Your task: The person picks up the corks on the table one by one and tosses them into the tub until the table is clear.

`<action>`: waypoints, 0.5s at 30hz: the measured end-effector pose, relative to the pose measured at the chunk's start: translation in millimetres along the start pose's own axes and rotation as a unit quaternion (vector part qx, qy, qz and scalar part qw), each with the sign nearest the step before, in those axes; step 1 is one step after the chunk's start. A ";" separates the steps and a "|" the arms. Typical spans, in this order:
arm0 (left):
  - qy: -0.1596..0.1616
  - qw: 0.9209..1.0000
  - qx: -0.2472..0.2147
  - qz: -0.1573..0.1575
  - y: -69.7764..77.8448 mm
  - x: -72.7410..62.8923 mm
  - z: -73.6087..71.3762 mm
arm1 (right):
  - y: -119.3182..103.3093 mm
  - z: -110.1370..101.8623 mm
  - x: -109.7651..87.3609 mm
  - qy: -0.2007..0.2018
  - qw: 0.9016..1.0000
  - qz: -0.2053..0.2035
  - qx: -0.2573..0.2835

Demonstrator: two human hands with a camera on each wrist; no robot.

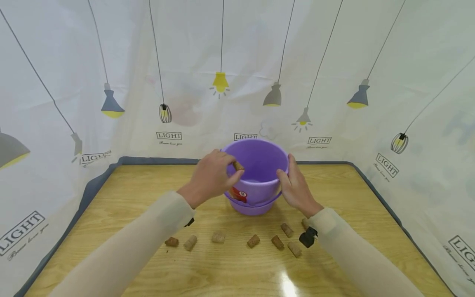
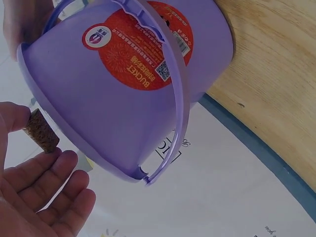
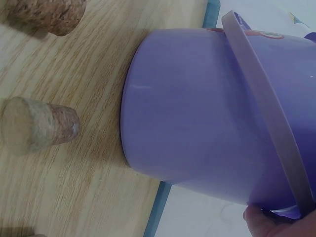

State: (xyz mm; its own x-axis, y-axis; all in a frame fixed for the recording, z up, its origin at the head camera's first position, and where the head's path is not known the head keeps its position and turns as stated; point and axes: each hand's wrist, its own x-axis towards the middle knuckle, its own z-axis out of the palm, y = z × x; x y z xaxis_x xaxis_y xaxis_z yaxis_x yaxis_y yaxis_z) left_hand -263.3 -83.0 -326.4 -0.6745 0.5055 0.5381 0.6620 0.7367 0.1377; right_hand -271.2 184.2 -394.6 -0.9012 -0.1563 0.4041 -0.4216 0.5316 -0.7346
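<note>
A purple bucket (image 1: 265, 193) stands on the table, its mouth tipped toward me in the head view. A red label (image 2: 143, 49) and the hanging handle (image 2: 180, 89) show in the left wrist view. My left hand (image 1: 211, 175) pinches a cork (image 2: 42, 131) between thumb and fingertips at the bucket's left rim. In the left wrist view that cork is just outside the rim, apart from it. My right hand (image 1: 297, 187) grips the rim on the right, thumb on the near side. The bucket's inner bottom is mostly hidden.
Several corks lie scattered on the wooden table (image 1: 130, 206) in front of the bucket, among them a pale cork (image 1: 218, 236) and a brown cork (image 1: 277, 242). A white cloth (image 1: 193, 90) printed with lamps surrounds the table's back and sides.
</note>
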 end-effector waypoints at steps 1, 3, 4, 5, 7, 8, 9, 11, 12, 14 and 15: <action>-0.001 1.000 -0.003 -0.001 0.5 0.8 1.3 | -0.4 -0.1 -0.2 0.001 1.000 0.001 -0.001; 0.002 1.000 -0.006 -0.001 0.7 2.4 4.6 | -0.7 -0.3 -0.1 0.001 1.000 0.002 -0.002; 0.002 1.000 -0.006 -0.002 1.2 3.1 5.9 | -0.9 -0.5 -0.2 0.002 1.000 0.003 -0.002; 0.002 1.000 -0.006 -0.002 1.7 4.1 7.1 | -0.8 -0.5 -0.1 0.002 1.000 0.002 -0.003; 0.001 1.000 -0.007 -0.003 3.0 5.9 8.7 | -1.3 -0.7 -0.1 0.003 1.000 0.001 -0.001; 0.001 1.000 -0.006 -0.004 3.4 7.0 9.5 | -1.0 -0.6 0.0 0.003 1.000 0.000 -0.002; 0.000 1.000 -0.006 -0.006 3.9 8.0 10.1 | -1.0 -0.6 0.0 0.003 1.000 0.001 -0.002; -0.003 1.000 -0.006 -0.011 4.4 10.2 11.6 | -0.6 -0.6 -0.1 0.003 1.000 0.000 -0.004; -0.007 1.000 -0.007 -0.015 4.6 11.3 12.2 | -0.6 -0.6 0.0 0.003 1.000 0.000 -0.004; -0.014 1.000 -0.009 -0.020 4.8 13.6 13.6 | -0.2 -0.4 0.4 0.003 1.000 0.001 -0.005; -0.018 1.000 -0.011 -0.021 5.0 14.7 14.3 | -0.3 -0.5 0.1 0.002 1.000 0.002 -0.005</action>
State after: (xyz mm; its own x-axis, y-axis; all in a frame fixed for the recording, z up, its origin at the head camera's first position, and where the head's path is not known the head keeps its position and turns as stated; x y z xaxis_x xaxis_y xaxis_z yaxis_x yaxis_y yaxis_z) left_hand -274.6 -65.4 -329.6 -0.7130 0.4904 0.5011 0.6393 0.7482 0.1774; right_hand -271.1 184.4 -394.0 -0.9026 -0.1498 0.4035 -0.4166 0.5398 -0.7315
